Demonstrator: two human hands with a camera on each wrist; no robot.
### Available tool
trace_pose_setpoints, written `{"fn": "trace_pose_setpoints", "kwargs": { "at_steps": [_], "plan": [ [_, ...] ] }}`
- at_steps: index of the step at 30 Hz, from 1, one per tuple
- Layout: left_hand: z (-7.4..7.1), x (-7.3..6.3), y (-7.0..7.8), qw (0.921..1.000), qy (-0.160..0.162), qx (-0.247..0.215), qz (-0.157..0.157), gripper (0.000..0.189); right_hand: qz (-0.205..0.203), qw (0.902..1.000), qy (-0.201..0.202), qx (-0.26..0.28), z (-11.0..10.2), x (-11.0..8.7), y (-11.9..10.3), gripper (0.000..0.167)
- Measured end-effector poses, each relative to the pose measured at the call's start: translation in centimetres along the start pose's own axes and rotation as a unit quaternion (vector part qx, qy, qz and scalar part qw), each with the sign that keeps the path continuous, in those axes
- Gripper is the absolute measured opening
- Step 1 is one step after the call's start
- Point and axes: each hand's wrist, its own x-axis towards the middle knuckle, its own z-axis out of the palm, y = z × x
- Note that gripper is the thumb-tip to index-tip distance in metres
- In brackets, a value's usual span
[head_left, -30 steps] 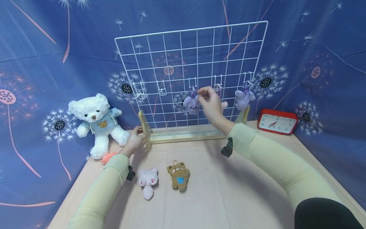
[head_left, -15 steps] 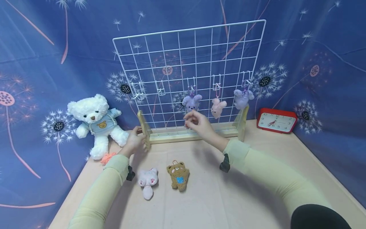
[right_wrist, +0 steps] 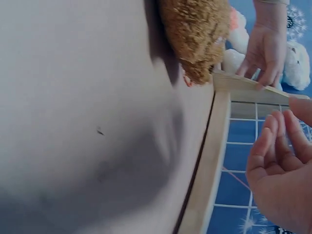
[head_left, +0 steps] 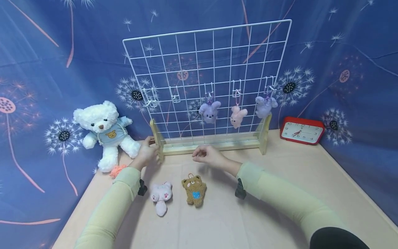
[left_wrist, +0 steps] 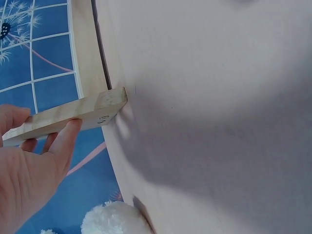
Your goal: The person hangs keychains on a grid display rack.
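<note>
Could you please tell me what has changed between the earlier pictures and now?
The right hand moved down and a little left, away from the leftmost hanging purple plush, and is now near the wooden base, holding nothing. The hanging pink plush, partly hidden by that hand before, shows fully. The left hand still grips the wooden end piece; the purple plush still hangs, and the brown bear lies where it was.
</note>
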Motion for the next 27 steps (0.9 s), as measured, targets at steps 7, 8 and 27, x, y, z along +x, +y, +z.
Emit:
{"fn": "trace_pose_setpoints", "kwargs": {
  "at_steps": [7, 8, 27],
  "plan": [
    [-0.1, -0.1, 0.2, 0.9999, 0.001, 0.01, 0.006, 0.045, 0.023, 0.9987, -0.043, 0.014, 1.6, 0.0, 1.0, 0.014],
    [-0.1, -0.1, 0.2, 0.9999, -0.001, 0.01, 0.006, 0.046, 0.024, 0.9987, -0.045, 0.01, 1.8, 0.0, 1.2, 0.013],
    [-0.3, -0.2, 0.7, 0.9999, -0.011, 0.005, -0.006, 0.047, 0.078, 0.9914, -0.079, -0.07, 4.8, 0.9, 2.1, 0.006]
  ]
}}
